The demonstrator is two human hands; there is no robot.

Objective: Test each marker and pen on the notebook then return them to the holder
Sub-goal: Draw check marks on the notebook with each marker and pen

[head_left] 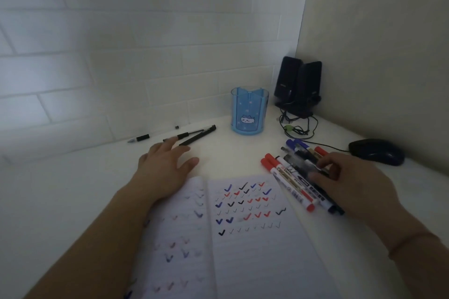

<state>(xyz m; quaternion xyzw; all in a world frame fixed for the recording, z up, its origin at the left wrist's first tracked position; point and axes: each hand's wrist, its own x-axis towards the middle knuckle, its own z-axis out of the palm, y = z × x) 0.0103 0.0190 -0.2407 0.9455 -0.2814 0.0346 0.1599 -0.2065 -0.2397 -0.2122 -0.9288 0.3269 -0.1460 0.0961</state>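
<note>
An open lined notebook (243, 238) covered in red, blue and black tick marks lies in front of me. Right of it sits a bundle of markers (289, 177) with red, blue and black caps. My right hand (349, 184) lies over the bundle, fingers curled round several markers. My left hand (167, 165) is flat and open on the table above the notebook's left page, fingertips touching black pens (194, 135). Another pen (139, 139) lies further left. The blue pen holder (249, 110) with a cat picture stands upright behind, with nothing showing above its rim.
Two black speakers (298, 85) with tangled cables (295, 126) stand in the back right corner. A dark mouse (376, 152) lies at the right by the wall. A small black cap (177, 127) lies near the tiled back wall.
</note>
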